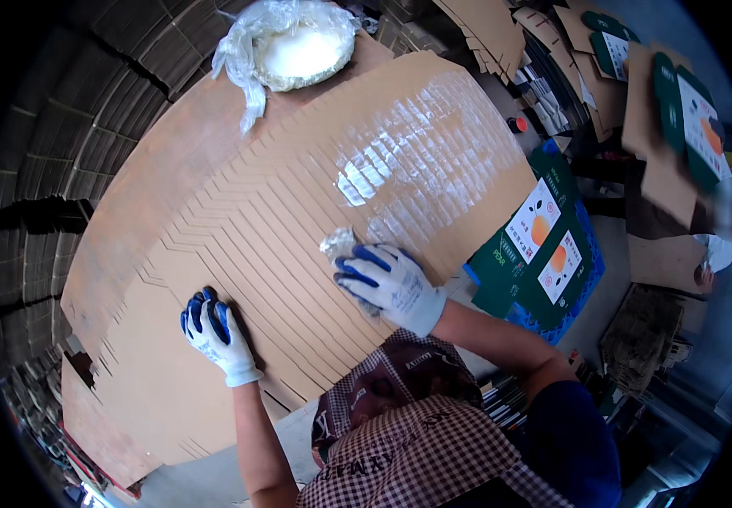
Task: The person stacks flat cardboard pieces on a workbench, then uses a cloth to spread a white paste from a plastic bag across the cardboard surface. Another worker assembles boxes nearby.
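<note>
Brown cardboard sheets (239, 279) lie overlapped in front of me, their edges forming a row of narrow steps. Wet white streaks (421, 161) cover the far right part of them. My right hand (395, 288), in a white glove with blue fingers, is closed over a crumpled, whitish wad (338, 243) pressed to the cardboard; whether the wad is plastic or cloth I cannot make out. My left hand (218, 334), gloved alike, rests on the sheets at the left, fingers slightly bent and apart, holding nothing. Beyond the sheets sits a plastic-lined bowl (305, 55) of white paste.
The wooden tabletop (141, 169) shows past the sheets. Green printed cartons (535, 245) stand at the table's right side. Tall bundled cardboard stacks (69, 110) line the left. At the right, another person (721, 250) is near green-and-brown box pieces (679, 127).
</note>
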Motion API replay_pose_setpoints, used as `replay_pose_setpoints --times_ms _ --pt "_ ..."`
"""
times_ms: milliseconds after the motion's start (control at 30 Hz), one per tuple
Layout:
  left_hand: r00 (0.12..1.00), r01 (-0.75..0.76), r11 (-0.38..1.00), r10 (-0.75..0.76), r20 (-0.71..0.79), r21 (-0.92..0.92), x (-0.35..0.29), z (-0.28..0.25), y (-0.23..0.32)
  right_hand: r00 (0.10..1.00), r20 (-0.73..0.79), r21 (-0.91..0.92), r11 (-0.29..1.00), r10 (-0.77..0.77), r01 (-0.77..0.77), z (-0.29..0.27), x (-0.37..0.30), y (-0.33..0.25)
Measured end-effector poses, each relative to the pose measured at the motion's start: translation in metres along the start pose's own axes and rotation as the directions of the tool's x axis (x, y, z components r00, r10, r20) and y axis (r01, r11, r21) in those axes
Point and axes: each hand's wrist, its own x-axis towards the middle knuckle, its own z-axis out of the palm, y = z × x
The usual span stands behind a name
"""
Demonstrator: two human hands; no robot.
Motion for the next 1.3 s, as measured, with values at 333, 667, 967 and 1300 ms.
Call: replay_pose_setpoints --times_ms 333,667,967,1300 --pt "0.996 -0.024 0.998 0.029 -0.081 0.053 -0.005 0.001 -0.01 0.828 -0.154 0.37 0.808 0.54 -0.458 -0.024 0.048 0.024" --pt "0.998 0.001 0.999 0.002 -0.062 0.047 -0.005 -0.004 -0.011 0.742 -0.182 0.42 0.733 0.646 -0.535 0.0 0.097 0.024" --pt "0.999 0.027 0.999 -0.026 -0.02 0.029 -0.003 -0.004 -0.006 0.821 -0.243 0.291 0.846 0.517 -0.447 0.046 0.131 0.025" --pt "0.999 0.004 1.0 -0.002 -0.047 0.028 0.002 -0.006 -0.005 0.769 -0.283 0.213 0.819 0.574 -0.533 0.026 0.15 0.033"
